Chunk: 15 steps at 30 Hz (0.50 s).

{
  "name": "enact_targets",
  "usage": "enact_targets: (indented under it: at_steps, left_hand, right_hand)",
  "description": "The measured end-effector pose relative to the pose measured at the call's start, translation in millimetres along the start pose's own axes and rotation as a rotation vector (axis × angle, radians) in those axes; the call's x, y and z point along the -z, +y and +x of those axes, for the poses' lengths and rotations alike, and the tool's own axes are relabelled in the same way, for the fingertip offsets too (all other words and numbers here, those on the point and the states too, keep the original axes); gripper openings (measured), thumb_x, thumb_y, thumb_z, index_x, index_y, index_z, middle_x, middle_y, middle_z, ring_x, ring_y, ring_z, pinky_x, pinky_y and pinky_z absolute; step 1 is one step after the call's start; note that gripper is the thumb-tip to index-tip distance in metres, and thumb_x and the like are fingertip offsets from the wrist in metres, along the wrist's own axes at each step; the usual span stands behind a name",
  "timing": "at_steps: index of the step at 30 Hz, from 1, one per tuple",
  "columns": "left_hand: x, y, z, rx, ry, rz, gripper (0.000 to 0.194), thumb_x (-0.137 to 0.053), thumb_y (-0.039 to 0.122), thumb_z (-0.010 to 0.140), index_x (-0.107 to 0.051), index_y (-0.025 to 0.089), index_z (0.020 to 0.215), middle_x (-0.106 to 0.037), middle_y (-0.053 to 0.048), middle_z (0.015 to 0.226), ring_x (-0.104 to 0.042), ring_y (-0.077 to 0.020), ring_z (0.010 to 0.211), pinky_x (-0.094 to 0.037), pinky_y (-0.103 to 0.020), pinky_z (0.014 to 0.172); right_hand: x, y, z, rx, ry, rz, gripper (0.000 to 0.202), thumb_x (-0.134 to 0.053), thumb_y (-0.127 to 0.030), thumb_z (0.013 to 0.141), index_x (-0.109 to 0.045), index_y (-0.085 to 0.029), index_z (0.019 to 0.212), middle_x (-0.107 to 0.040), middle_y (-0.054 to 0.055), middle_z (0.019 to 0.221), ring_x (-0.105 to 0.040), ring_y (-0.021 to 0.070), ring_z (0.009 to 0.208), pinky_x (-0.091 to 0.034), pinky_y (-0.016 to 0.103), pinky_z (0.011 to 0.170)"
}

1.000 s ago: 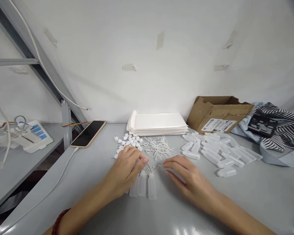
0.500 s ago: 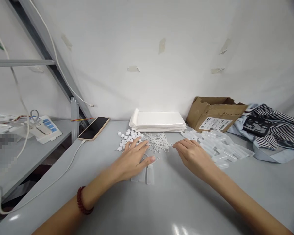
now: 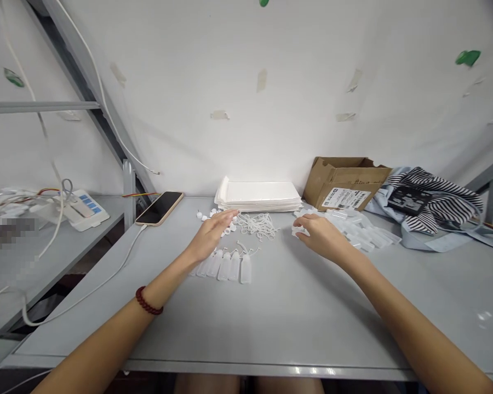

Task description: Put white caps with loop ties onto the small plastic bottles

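Taking the grey table [image 3: 279, 314] as a clock face with 12 at the wall [image 3: 181, 142], a row of at least 6 clear bottles [image 3: 224, 268] lies near the centre towards 9 o'clock, necks to 12, with white loops at some necks; this looks like the finished part, though whether caps are fitted is too small to tell. Plenty seems left: white caps [image 3: 204, 217] at 11, a tangle of spare loops [image 3: 255, 224] at 12, and a heap of loose bottles [image 3: 361, 234] between 1 and 2. The left hand [image 3: 209, 236] is at about 10, turned on edge beside the caps, its fingers straight and close together, with no object visible in it. The right hand [image 3: 321, 235] is at about 1, palm down by the heap's near edge, fingers bent and thumb a little apart; I cannot tell whether they hold a bottle.
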<state>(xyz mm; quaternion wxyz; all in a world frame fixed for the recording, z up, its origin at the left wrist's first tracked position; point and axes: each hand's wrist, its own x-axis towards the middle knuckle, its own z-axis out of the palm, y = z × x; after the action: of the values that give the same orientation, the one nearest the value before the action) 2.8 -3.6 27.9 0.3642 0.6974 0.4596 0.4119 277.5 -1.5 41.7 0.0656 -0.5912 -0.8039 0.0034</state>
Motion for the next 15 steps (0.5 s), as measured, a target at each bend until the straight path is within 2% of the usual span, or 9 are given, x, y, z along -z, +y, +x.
enact_targets:
  at_steps: [3,7,12,15]
  left_hand:
    - [2.2,0,2,0.042,0.035,-0.194,0.042,-0.042,0.045,0.092,-0.063,0.020,0.119,-0.052,-0.008,0.138,-0.038,-0.0258,0.133,-0.031,-0.043,0.106]
    - [3.4,-2,5,0.051,0.064,-0.317,0.037,-0.048,0.040,0.089,-0.066,0.020,0.114,-0.054,-0.008,0.136,-0.039,-0.0258,0.132,-0.037,-0.040,0.101]
    - [10.5,2,20,0.064,0.168,-0.216,0.038,-0.059,0.033,0.081,-0.066,0.017,0.115,-0.065,-0.010,0.120,-0.054,-0.0259,0.117,-0.039,-0.039,0.100]
    - [16.4,7,33,0.014,0.211,-0.174,0.036,-0.060,0.029,0.079,-0.067,0.015,0.111,-0.070,-0.010,0.110,-0.058,-0.0238,0.113,-0.039,-0.037,0.101]
  right_hand:
    - [1,2,-1,-0.007,-0.025,-0.001,0.023,-0.052,-0.012,0.083,-0.064,-0.013,0.103,-0.066,0.012,0.106,-0.061,0.0246,0.097,-0.044,0.032,0.077]
    - [0,4,-3,-0.023,-0.036,-0.016,0.022,-0.053,-0.009,0.080,-0.065,-0.013,0.098,-0.067,0.012,0.100,-0.062,0.0239,0.093,-0.044,0.029,0.069]
    - [-5,0,-3,-0.012,-0.054,-0.049,0.022,-0.050,-0.005,0.077,-0.067,-0.013,0.088,-0.068,0.013,0.094,-0.063,0.0241,0.086,-0.041,0.028,0.063]
    - [-6,-3,-2,-0.017,-0.056,-0.057,0.019,-0.052,-0.008,0.078,-0.068,-0.015,0.085,-0.069,0.012,0.088,-0.064,0.0253,0.084,-0.042,0.029,0.062]
